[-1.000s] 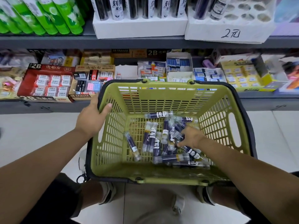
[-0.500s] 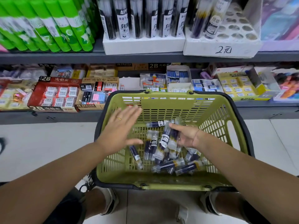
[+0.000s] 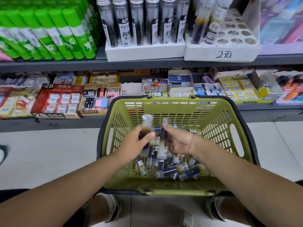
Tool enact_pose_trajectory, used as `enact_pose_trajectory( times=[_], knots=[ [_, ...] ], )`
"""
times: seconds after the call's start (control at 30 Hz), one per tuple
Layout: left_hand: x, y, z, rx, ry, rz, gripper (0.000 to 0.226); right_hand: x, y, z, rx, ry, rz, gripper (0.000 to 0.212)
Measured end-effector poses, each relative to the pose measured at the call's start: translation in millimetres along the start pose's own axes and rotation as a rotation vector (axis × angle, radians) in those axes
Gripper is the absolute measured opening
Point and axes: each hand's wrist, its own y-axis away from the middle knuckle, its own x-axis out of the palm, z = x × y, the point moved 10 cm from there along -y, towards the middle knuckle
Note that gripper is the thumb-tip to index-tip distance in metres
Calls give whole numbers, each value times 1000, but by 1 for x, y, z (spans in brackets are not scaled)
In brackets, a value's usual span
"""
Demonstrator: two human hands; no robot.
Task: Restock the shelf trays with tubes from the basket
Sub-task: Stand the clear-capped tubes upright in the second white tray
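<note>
An olive-green basket rests on my knees with several clear tubes of dark refills lying on its bottom. Over the basket, my left hand grips one upright tube by its middle. Beside it, my right hand holds a second tube, also close to upright. On the upper shelf, a white tray marked 2元 holds two tubes at its left and has several bare holes. The white tray to its left is full of black-labelled tubes.
Green glue sticks fill the upper shelf's left end. The lower shelf carries boxes of erasers along its length. Pale floor tiles lie left and right of the basket. My shoes show below the basket.
My left hand left the basket rim, reached in and took a tube. My right hand lifted a tube from the pile. Both tubes now stand raised above the basket; the view has tilted up.
</note>
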Motion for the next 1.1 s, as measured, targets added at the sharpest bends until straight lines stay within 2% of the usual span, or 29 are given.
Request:
enact_pose_trajectory(
  times=[0.1,0.23,0.3,0.4,0.5,0.6,0.67,0.83,0.97,1.0,1.1],
  knots=[
    [3,-1,12,-120,128,-13,13,0,2,13,-63,-177,-9,33],
    [6,-3,9,-138,247,-41,6,7,-1,9,-17,-505,17,22],
    [2,-4,9,-167,363,-80,21,13,-3,5,-7,-605,30,23],
    [-6,-7,12,-203,444,-102,61,26,-6,4,-8,-738,68,37],
    [-10,-12,9,-195,463,-94,68,38,-5,5,-1,-788,82,40],
    [-11,-14,5,-188,442,-92,57,45,2,0,33,-519,72,34],
    [-13,-13,3,-186,429,-109,43,42,4,-5,51,-320,38,41],
    [-18,-15,11,-240,469,-164,50,25,3,-3,-10,-6,27,55],
    [-25,-15,29,-346,604,-169,49,-51,-4,13,-195,638,-238,39],
    [-27,-16,33,-363,616,-168,47,-65,-8,9,-199,775,-234,38],
    [-29,-17,46,-406,623,-173,43,-92,-19,-35,-20,1015,-97,42]
  ],
)
